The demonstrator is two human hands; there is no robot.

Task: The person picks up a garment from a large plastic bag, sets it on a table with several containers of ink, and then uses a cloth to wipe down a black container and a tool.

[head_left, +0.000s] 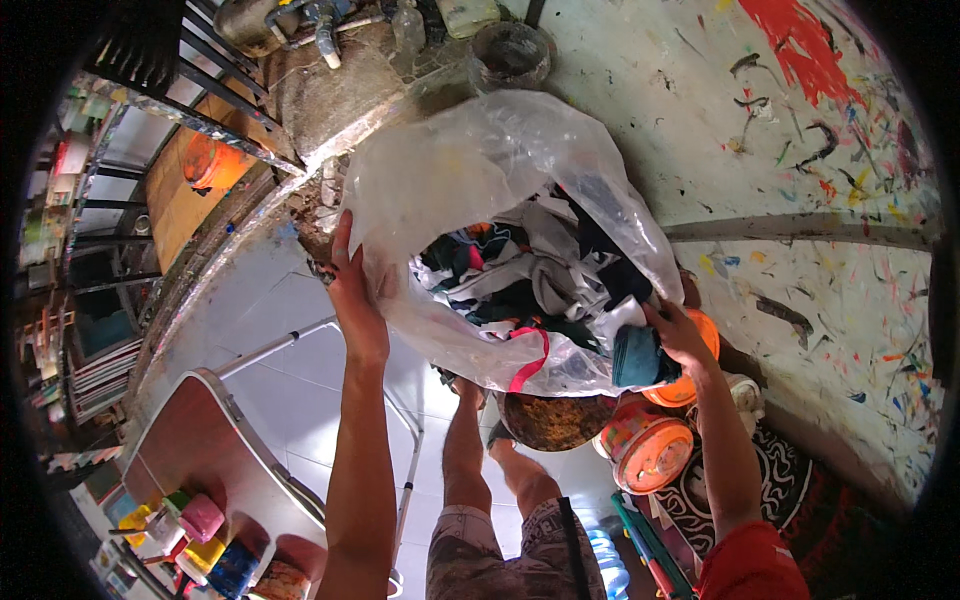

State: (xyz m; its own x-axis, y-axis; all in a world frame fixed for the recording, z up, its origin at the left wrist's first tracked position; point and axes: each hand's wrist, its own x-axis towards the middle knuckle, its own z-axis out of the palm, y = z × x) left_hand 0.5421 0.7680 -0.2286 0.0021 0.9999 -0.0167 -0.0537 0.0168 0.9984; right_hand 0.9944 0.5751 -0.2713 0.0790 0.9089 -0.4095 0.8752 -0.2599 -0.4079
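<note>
A large translucent plastic bag (pixel 440 160) gapes toward me, filled with fabric scraps (pixel 545 270) in white, black, grey and dark green. Against its outer left side rests my left hand (pixel 357 305), the visible fingers stretched apart; part of the palm is hidden by the plastic. At the right side of the bag's mouth, my right hand (pixel 682 338) is closed on a teal cloth bundle (pixel 637 356), beside the rim. Some of its fingers are out of sight. A pink-red strip (pixel 532 360) hangs over the bag's near edge.
Orange-lidded buckets (pixel 655 455) and a round pan with brown contents (pixel 560 420) stand below the bag at right. A folding table (pixel 200 430) with paint containers (pixel 203 520) is at left. Beyond the bag sits a dark bowl (pixel 510 55); a paint-stained wall (pixel 800 280) bounds the right.
</note>
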